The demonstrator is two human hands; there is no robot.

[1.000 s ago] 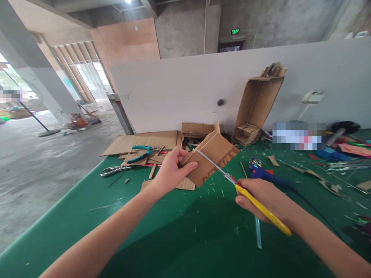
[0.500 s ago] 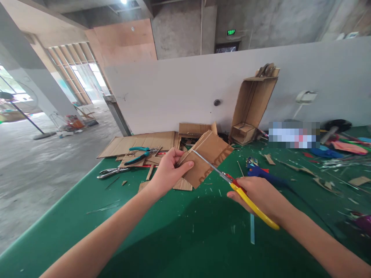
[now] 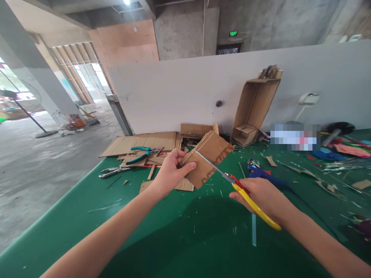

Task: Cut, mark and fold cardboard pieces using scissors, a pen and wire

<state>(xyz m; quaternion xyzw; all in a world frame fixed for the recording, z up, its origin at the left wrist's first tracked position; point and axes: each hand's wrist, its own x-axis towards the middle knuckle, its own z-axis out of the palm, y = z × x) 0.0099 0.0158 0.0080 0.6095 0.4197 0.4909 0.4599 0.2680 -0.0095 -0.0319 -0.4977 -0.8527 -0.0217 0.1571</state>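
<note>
Pinched between thumb and fingers of my left hand (image 3: 174, 170) is a brown cardboard piece (image 3: 213, 152) with dark printing along its right edge. My right hand (image 3: 261, 195) is closed around the red and yellow handles of a pair of scissors (image 3: 246, 199). The scissors' blades point up and to the left and lie across the cardboard, their tip close to its upper left edge. Both hands are above the green table (image 3: 162, 239).
Teal-handled pliers (image 3: 142, 154) and metal pliers (image 3: 113, 172) lie at the left by cardboard scraps (image 3: 150, 141). A tall cardboard box (image 3: 252, 108) stands against the white partition (image 3: 174, 92). At the right are a blue glue gun (image 3: 263, 175), cuttings and a lamp (image 3: 310, 99).
The whole view has shifted slightly, so things appear a little further right. Both hands keep their hold on the cardboard and the scissors.
</note>
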